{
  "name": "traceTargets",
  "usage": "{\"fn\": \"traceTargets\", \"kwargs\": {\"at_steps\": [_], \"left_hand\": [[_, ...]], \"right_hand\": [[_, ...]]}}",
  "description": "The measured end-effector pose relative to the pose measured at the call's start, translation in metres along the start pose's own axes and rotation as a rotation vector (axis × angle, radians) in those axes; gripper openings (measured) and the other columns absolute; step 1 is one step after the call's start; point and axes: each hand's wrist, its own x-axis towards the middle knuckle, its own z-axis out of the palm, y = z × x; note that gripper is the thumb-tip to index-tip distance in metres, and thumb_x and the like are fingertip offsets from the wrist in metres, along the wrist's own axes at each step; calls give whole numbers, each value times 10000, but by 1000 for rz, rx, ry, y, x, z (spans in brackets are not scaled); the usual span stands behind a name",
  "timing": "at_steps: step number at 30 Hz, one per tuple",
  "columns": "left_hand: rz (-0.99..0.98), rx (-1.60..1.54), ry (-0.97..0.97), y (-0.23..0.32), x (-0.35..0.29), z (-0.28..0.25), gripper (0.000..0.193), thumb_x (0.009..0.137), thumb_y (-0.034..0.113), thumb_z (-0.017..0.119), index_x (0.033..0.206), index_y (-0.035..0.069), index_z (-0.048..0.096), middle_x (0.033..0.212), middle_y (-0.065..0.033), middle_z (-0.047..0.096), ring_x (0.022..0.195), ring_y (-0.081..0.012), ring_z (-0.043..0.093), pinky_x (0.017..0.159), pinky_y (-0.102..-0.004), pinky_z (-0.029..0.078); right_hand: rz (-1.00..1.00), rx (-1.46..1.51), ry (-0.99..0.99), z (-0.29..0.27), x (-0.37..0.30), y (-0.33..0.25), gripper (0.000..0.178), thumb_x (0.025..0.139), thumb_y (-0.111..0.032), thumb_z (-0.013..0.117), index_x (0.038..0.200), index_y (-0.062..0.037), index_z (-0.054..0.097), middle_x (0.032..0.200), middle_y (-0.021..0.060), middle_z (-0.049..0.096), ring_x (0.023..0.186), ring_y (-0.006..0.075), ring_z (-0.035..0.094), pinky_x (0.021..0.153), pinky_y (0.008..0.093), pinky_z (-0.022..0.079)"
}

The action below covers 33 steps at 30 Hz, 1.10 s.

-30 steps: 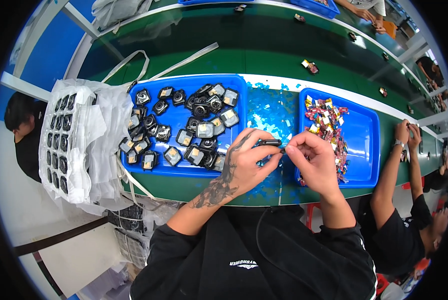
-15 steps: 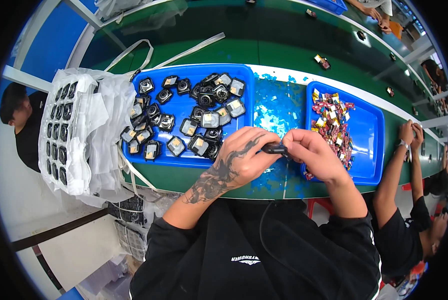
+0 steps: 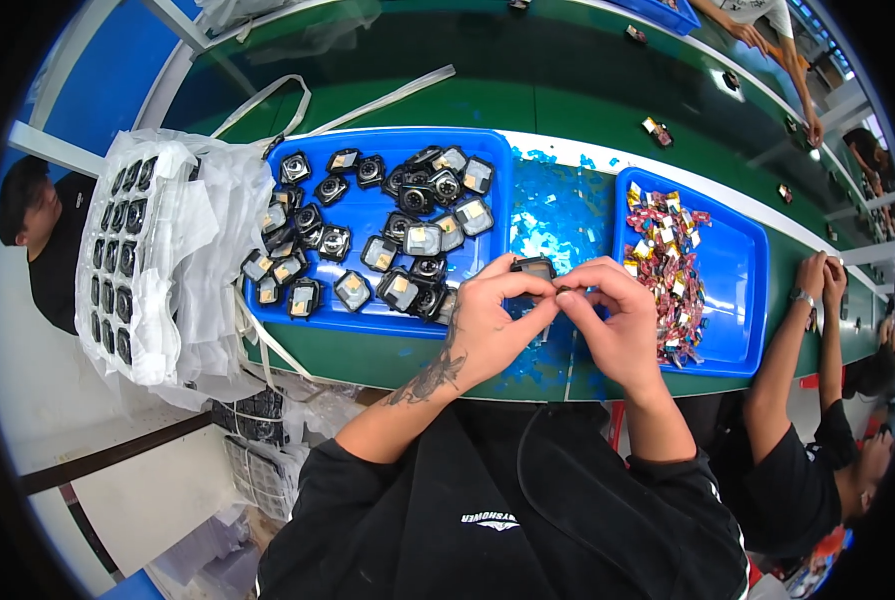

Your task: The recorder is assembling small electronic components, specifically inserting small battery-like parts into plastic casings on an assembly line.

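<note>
A black case is worked between a left tray and a right tray.
The left hand grips it; the right hand pinches beside its edge, contents too small to tell.

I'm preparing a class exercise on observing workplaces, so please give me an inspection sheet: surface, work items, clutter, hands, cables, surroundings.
Surface: green bench, blue scraps strewn between left tray and right tray.
Work items: black units in left tray; small reddish parts heaped in right tray.
Clutter: white strap beyond left tray.
Hands: left hand holds a black-framed unit; right hand bunched close beside it, grip unclear.
Cables: thin dark cord over the black shirt.
Surroundings: left co-worker, right co-worker; wrapped stack at left.
</note>
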Motion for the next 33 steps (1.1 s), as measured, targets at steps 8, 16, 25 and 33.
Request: {"fn": "traceTargets", "kwargs": {"at_steps": [8, 16, 25, 33], "left_hand": [[-95, -663, 17, -3, 1, 2, 501, 956, -44, 457, 1444, -4, 349, 1210, -165, 601, 1145, -247, 601, 968, -359, 500], [-216, -750, -117, 2, -5, 4, 424, 987, 19, 463, 1405, -23, 403, 1247, -115, 588, 1136, -149, 570, 969, -309, 482], [-224, -595, -164, -1, -10, 4, 426, 998, 20, 442, 1418, -37, 392, 1270, -129, 580, 1144, -154, 568, 968, -301, 473], [-182, -633, -127, 1, -13, 7, 418, 1011, 63, 454, 1416, -32, 408, 1155, -38, 593, 966, -50, 513, 829, -210, 441]], "right_hand": [[57, 34, 87, -8, -5, -13, 140, 856, 37, 650, 986, 16, 697, 900, 76, 638, 787, 115, 599, 678, 232, 487], [55, -151, 135, 11, 2, -21, 153, 811, 35, 700, 956, -14, 710, 766, 36, 655, 584, 57, 485, 508, 211, 367], [18, -330, 92, 11, 5, -25, 88, 771, -5, 739, 841, -26, 691, 720, 42, 665, 498, 108, 450, 475, 260, 377], [29, -326, 75, 12, 6, -24, 80, 764, -15, 740, 825, -35, 693, 734, 46, 679, 506, 127, 481, 489, 269, 399]]}}
